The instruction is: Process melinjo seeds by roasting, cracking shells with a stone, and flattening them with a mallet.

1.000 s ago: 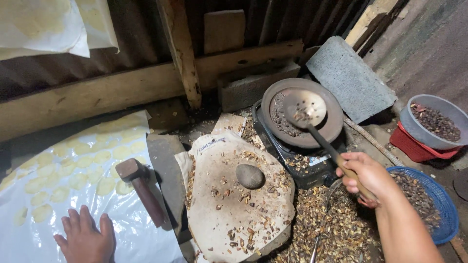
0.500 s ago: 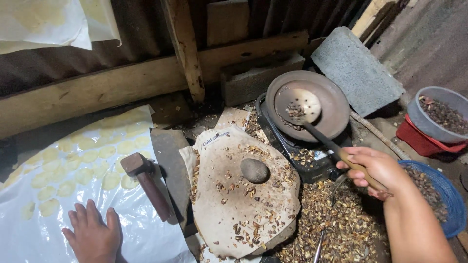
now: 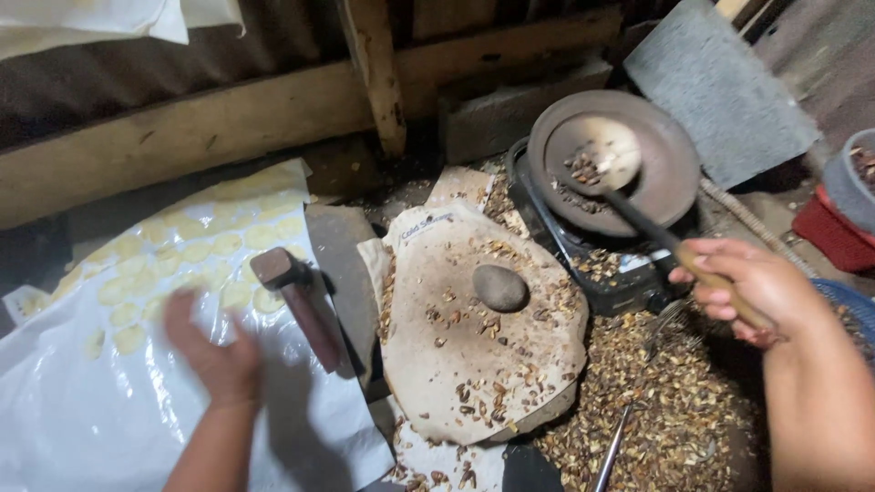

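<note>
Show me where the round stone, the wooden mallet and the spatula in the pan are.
round stone [image 3: 500, 287], head view, middle of its top.
wooden mallet [image 3: 314, 319], head view, middle of its handle.
spatula [image 3: 638, 214], head view, dark shaft between the pan and the right hand [image 3: 756, 287].

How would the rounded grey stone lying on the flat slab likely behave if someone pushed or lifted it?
The grey stone looks smooth and egg-shaped, so a push would probably make it roll or wobble across the flat slab. It appears solid, so likely heavy for its size. The shell bits scattered around it might slow it, and its smooth surface could slip in dusty fingers.
</note>
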